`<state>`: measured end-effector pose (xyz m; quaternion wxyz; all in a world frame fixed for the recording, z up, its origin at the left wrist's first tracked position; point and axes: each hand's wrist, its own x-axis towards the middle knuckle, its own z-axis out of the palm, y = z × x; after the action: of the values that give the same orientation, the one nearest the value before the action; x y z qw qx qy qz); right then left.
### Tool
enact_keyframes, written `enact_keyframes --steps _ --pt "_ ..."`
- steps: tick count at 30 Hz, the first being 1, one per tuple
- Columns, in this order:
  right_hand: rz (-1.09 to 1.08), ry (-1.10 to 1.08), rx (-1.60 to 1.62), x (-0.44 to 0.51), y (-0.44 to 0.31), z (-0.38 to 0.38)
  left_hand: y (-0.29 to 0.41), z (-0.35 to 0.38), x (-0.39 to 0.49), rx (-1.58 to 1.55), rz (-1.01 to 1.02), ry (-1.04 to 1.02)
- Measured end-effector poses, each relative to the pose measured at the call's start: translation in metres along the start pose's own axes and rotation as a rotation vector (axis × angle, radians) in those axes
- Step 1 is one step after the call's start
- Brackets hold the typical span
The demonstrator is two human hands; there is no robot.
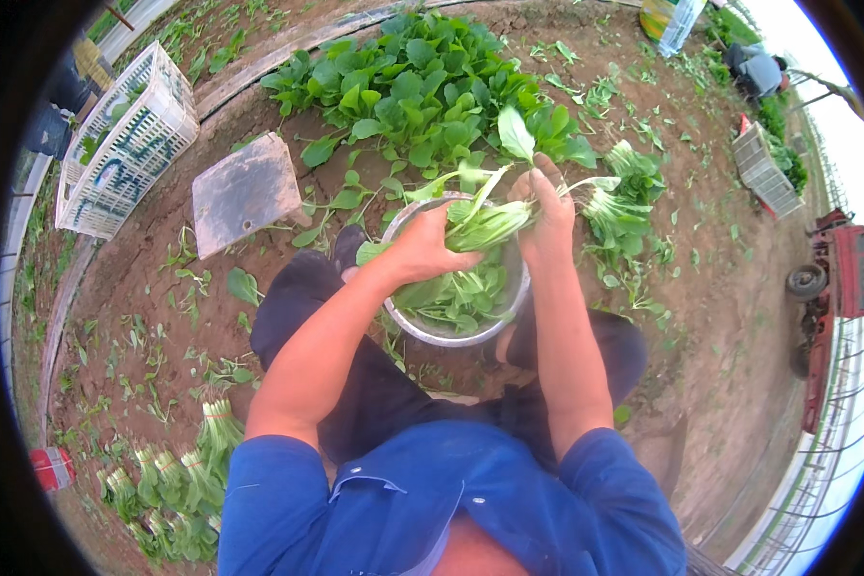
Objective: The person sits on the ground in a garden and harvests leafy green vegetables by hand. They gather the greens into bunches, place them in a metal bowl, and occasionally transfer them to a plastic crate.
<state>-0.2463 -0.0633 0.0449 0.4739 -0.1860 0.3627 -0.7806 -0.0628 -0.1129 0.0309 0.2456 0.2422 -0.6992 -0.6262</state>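
My left hand (428, 245) is wrapped around a bunch of leafy greens (493, 225), their pale stems pointing right. At the stem end, my right hand (549, 205) pinches a single leaf (516, 135) that stands up from the fingers; thin stems also stick out to its right. Both hands are above a round metal basin (452, 338) between my knees. Loose green leaves (468, 299) lie inside it. Just beyond the basin grows a dense patch of leafy greens (417, 86). More cut greens (623, 194) lie in a pile on the soil to the right.
A low board stool (248, 191) and a white plastic crate (129, 144) stand left. Banded bunches (180, 475) lie lower left beside a red object (52, 468). Right are another crate (767, 173), a crouching person (757, 72) and a red vehicle (839, 273). Another person's legs (50, 122) show far left.
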Motion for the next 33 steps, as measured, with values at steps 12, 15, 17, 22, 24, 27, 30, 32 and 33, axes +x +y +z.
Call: enact_keyframes --steps 12,15,17,22,24,27,30,32,33 --pt "-0.100 0.100 -1.318 0.008 0.026 -0.062 -0.017 -0.043 -0.031 0.292 -0.199 0.192" --pt "-0.281 -0.007 -1.658 -0.016 0.038 -0.063 -0.012 -0.044 -0.030 0.377 -0.215 0.256" --pt "-0.317 -0.002 -1.314 -0.022 0.018 -0.018 -0.006 -0.043 -0.031 0.521 -0.202 0.290" --pt "-0.597 -0.224 -1.447 -0.029 -0.007 0.038 -0.004 -0.036 -0.030 0.650 -0.098 0.333" --pt "-0.656 -0.365 -1.549 -0.024 -0.008 0.038 -0.004 -0.034 -0.028 0.667 -0.046 0.301" --pt "-0.546 -0.434 -1.582 -0.023 -0.009 0.033 -0.002 -0.030 -0.027 0.622 -0.002 0.259" --pt "-0.464 -0.435 -1.499 -0.020 -0.013 0.029 -0.006 -0.034 -0.025 0.362 -0.047 0.219" --pt "-0.520 -0.427 -1.545 -0.024 -0.016 0.031 -0.002 -0.036 -0.027 0.268 -0.082 0.199" --pt "-0.554 -0.422 -1.571 -0.026 -0.018 0.034 -0.001 -0.035 -0.027 0.301 -0.079 0.190"
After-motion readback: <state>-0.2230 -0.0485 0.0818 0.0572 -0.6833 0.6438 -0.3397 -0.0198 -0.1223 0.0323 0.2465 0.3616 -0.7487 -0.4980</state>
